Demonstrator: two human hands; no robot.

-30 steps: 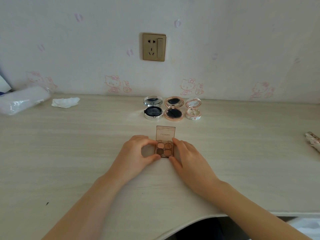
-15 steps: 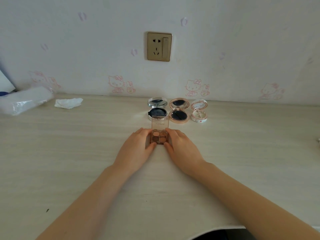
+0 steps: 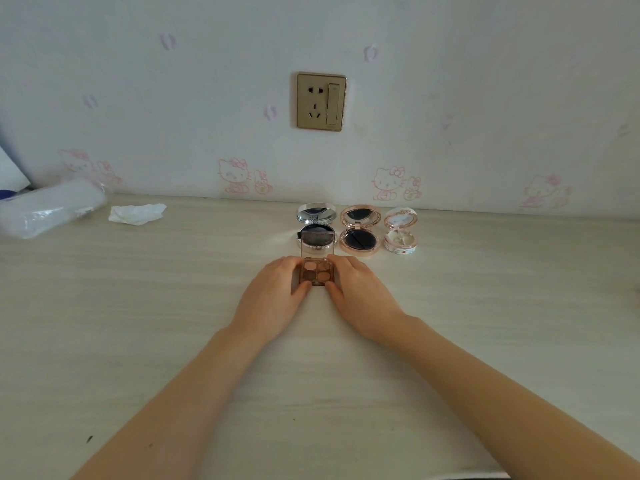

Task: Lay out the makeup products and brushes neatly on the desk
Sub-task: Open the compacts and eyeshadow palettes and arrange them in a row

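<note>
**Q:** State the current grip and the position of the work item.

**A:** My left hand [image 3: 273, 292] and right hand [image 3: 360, 292] each pinch one side of the palette [image 3: 317, 274], fingers curled narrow against its edges. The palette is open, its clear lid standing upright at the far edge. It rests on the desk [image 3: 138, 323] just in front of the silver compact [image 3: 317, 226], the leftmost of three open compacts in a row near the wall. The gold compact [image 3: 359, 233] and the white compact [image 3: 400, 234] sit to its right.

**Q:** What faults are likely from this position?

**A:** In my judgement, three. First, pushing further forward would drive the raised lid into the silver compact and knock it out of the row. Second, uneven pressure from my two hands would rotate the palette, leaving it skewed against the row. Third, pressing on the lid could fold it shut or tip the base. I cannot tell whether the lid already touches the silver compact; it overlaps it in this view.

**Q:** What differs from one second ago?

**A:** The palette has travelled away from me, from mid-desk and well apart from the row to just short of it. Both hands have moved with it, keeping the same two-sided pinch. The three compacts have not shifted.
</note>
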